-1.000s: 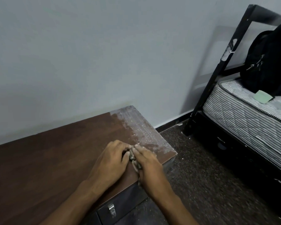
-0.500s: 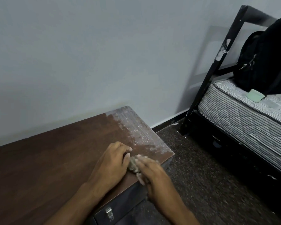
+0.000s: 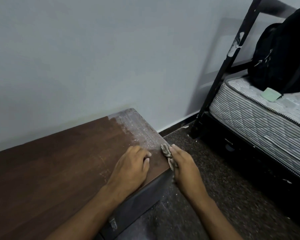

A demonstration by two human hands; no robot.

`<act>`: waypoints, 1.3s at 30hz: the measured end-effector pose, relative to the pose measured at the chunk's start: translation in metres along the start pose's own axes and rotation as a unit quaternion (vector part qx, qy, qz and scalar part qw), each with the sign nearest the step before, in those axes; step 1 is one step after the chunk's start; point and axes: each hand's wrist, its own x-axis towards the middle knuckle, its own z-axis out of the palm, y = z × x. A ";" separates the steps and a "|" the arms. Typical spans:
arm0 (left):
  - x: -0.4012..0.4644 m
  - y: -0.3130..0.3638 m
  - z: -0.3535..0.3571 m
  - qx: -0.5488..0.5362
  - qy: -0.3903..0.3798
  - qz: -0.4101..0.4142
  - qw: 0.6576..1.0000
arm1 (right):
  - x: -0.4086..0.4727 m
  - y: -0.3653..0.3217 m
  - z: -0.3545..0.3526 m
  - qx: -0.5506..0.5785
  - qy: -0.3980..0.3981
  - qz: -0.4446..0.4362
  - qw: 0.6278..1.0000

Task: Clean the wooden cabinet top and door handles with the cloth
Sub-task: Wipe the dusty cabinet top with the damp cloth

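The dark wooden cabinet top (image 3: 59, 167) runs along the wall, with a pale dusty patch (image 3: 139, 129) at its far right end. My left hand (image 3: 130, 168) rests on the top near the right edge, fingers curled. My right hand (image 3: 184, 165) holds a crumpled grey cloth (image 3: 167, 154) at the cabinet's right edge, with most of the hand out past the edge over the floor. A small metal door handle (image 3: 112, 222) shows on the dark front, below my left forearm.
A plain grey wall stands behind the cabinet. To the right is a black metal bed frame (image 3: 222, 73) with a striped mattress (image 3: 260, 115), a black backpack (image 3: 282, 54) and a small green item (image 3: 270, 96). Dark speckled floor (image 3: 215, 179) lies between.
My right hand has slid the cloth rightward from beside my left hand to the cabinet's right edge. The front of the dusty patch is wiped away. My left hand stayed on the top.
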 end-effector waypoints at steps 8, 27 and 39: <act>0.003 0.004 0.002 0.011 -0.015 0.011 1.000 | 0.005 0.008 0.005 -0.049 0.006 -0.012 0.999; 0.020 -0.038 -0.032 0.047 0.026 -0.081 0.995 | 0.046 -0.051 0.050 -0.002 -0.092 -0.144 0.985; 0.030 -0.067 -0.041 0.054 0.026 -0.104 0.993 | 0.108 -0.063 0.068 -0.015 -0.103 -0.162 0.981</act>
